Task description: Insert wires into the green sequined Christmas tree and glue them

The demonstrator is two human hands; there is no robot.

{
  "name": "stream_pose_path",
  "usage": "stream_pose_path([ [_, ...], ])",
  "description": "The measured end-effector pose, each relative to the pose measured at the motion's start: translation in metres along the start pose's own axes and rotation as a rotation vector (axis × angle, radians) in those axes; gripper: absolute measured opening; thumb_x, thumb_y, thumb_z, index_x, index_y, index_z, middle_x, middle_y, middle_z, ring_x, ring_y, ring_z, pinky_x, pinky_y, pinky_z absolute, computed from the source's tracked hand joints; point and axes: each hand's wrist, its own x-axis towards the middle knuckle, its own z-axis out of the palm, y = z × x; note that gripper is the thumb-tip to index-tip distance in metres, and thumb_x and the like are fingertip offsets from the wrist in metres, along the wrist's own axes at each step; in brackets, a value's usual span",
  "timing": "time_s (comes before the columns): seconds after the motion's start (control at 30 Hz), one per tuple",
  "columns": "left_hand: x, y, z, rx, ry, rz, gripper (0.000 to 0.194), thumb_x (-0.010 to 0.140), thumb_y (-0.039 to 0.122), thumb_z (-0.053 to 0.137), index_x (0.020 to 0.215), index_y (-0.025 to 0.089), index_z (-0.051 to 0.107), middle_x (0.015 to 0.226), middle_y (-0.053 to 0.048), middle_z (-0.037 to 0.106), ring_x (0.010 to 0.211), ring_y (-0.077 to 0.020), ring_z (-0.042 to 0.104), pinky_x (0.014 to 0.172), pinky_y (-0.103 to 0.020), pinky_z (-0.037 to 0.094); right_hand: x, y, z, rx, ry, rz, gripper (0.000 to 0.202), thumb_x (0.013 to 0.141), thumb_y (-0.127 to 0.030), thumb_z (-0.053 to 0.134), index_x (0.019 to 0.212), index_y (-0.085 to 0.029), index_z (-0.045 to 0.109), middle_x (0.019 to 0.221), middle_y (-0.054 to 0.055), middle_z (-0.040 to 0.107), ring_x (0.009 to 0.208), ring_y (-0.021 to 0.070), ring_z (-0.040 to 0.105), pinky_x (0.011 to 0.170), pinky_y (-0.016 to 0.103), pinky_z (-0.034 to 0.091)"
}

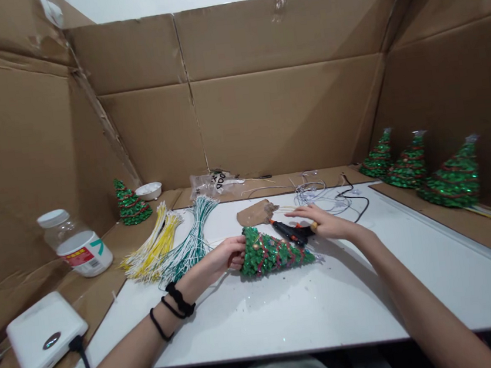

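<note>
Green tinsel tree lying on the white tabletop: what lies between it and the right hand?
A black glue gun with orange parts lies between the tree and the right hand, as the head view shows.

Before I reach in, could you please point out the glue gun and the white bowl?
glue gun (290, 233): head view, on its black body
white bowl (149, 191): head view, on its outer wall

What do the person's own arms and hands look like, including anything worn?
The left arm and right arm show no sleeves. Slim black bands circle the left wrist, with a bulkier, bow-like black piece nearest the left hand. The right hand has a small yellowish band at the fingers, perhaps a ring.
</note>
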Motion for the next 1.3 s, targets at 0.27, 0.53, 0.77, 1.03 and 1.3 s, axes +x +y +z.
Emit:
stream_pose_path([
  [0.27,0.002,0.002,0.0,0.004,-0.028,-0.001,0.013,0.068,0.02,0.057,0.076,0.015,0.048,0.049,0.01,0.026,0.04,-0.0029,0.015,0.04,-0.02,0.007,0.014,-0.072,0.016,0.452,0.278,-0.31,0.013,0.085,-0.032,0.056,0.087,-0.022,0.064,0.086,0.004,0.064,0.083,0.0172,0.058,0.076,0.031,0.044],
  [0.53,0.002,0.002,0.0,0.01,-0.057,0.004,0.014,0.07,0.021,0.057,0.079,0.014,0.05,0.049,0.01,0.027,0.04,-0.0033,0.017,0.04,-0.02,0.007,0.023,-0.076,0.037,0.508,0.327,-0.301,0.01,0.085,-0.028,0.057,0.079,-0.023,0.062,0.078,0.001,0.062,0.074,0.0158,0.056,0.07,0.029,0.042],
  [0.77,0.001,0.003,0.001,-0.007,-0.041,-0.013,0.013,0.067,0.019,0.056,0.078,0.015,0.05,0.047,0.011,0.025,0.039,-0.0034,0.015,0.04,-0.02,0.006,0.023,-0.084,0.041,0.478,0.346,-0.179,0.016,0.086,-0.032,0.053,0.075,-0.022,0.058,0.071,0.0,0.059,0.062,0.0145,0.049,0.058,0.027,0.037],
  [1.03,-0.002,0.007,0.003,0.018,-0.033,0.013,0.016,0.068,0.022,0.057,0.08,0.014,0.051,0.048,0.009,0.031,0.042,-0.0044,0.021,0.042,-0.021,0.011,0.024,-0.091,0.047,0.434,0.436,-0.168,0.016,0.087,-0.026,0.049,0.073,-0.021,0.052,0.073,0.001,0.053,0.067,0.0148,0.048,0.062,0.027,0.037],
  [1.3,-0.009,0.017,-0.005,0.151,-0.027,-0.032,0.019,0.067,0.027,0.061,0.07,0.017,0.045,0.054,0.009,0.025,0.047,-0.0055,0.014,0.045,-0.025,0.007,0.027,-0.109,0.053,0.465,0.466,-0.144,0.016,0.085,-0.022,0.049,0.07,-0.02,0.052,0.07,0.0,0.051,0.065,0.0144,0.048,0.061,0.026,0.037],
])
